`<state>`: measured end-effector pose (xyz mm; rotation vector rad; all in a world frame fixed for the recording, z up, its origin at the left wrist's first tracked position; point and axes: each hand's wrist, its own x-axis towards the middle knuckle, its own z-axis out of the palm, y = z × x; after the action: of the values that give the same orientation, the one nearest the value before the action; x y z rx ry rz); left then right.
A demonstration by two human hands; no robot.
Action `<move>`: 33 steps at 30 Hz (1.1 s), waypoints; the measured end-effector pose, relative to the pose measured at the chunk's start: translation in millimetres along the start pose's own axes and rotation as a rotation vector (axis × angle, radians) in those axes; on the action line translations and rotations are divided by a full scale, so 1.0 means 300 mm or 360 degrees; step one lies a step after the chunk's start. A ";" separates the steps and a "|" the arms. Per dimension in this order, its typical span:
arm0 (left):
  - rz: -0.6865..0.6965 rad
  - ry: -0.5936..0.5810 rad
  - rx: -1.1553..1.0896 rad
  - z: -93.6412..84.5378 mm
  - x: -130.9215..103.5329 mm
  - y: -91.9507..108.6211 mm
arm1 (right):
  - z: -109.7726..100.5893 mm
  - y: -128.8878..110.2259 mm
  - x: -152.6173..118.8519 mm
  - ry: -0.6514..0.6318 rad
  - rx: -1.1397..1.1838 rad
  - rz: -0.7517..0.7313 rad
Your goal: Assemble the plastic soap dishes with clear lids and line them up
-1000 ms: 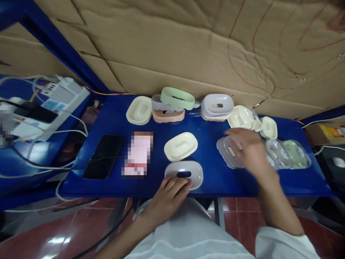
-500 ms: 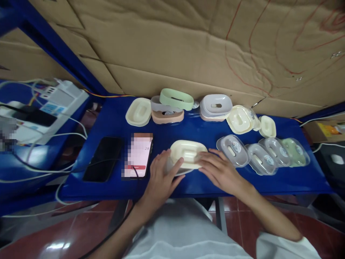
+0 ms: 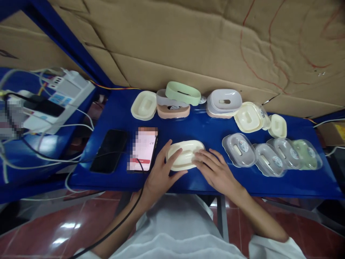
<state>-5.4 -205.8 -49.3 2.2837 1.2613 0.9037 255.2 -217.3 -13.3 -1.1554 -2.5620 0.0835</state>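
Note:
A cream oval plastic dish (image 3: pixel 185 154) with a raised middle lies on the blue table in front of me. My left hand (image 3: pixel 161 165) is around its left end, one finger across the top and the thumb stretched along the near side. At the right end, the fingers of my right hand (image 3: pixel 212 167) bend over the rim. Anything underneath the dish is hidden. Right of my hands sit several grey plastic cases (image 3: pixel 239 149) with clear covers and round stickers, and a green case (image 3: pixel 306 154) at the end of that row.
Along the back stand cream trays (image 3: pixel 144 105), a green oval band (image 3: pixel 183 94) on grey and peach parts, a pale lilac case (image 3: pixel 225 100) and cream pieces (image 3: pixel 248 118). Left are a dark phone (image 3: pixel 107 151), a lit phone (image 3: pixel 147 147) and a power strip (image 3: pixel 61 97). A black cable crosses my left arm.
The cream dish now sits lower, and the grey part that showed under its near edge is out of sight. Both hands stay at its ends. The whole view has shifted slightly.

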 end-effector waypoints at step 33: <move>0.0331 -0.0032 0.0049 -0.020 0.131 0.030 | 0.067 0.051 -0.074 0.0517 0.0363 0.0659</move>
<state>11.2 -176.9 -25.7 2.4762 1.0498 0.9328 273.5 -221.9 -41.1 -1.4530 -1.9502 0.2545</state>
